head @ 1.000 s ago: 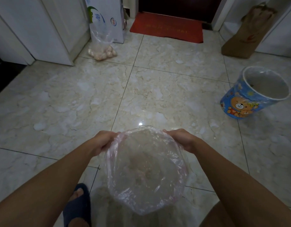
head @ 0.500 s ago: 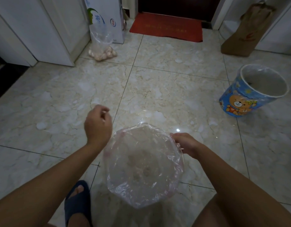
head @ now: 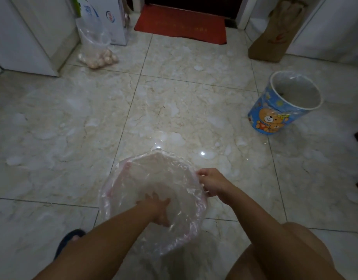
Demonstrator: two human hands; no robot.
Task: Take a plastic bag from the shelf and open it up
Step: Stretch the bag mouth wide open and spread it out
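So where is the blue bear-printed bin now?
The blue bear-printed bin stands on the marble floor at the right of the head view, beyond the right hand, nearer than the brown paper bag.

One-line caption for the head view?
Right hand holds the clear plastic bag rim; left hand reaches inside it.

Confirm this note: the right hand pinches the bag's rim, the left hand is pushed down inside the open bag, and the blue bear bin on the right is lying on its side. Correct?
Not quite. The blue bear bin stands upright on the floor, its lined mouth facing up, as the head view shows. The rest holds: the right hand pinches the rim of the bag, and the left hand is inside it.
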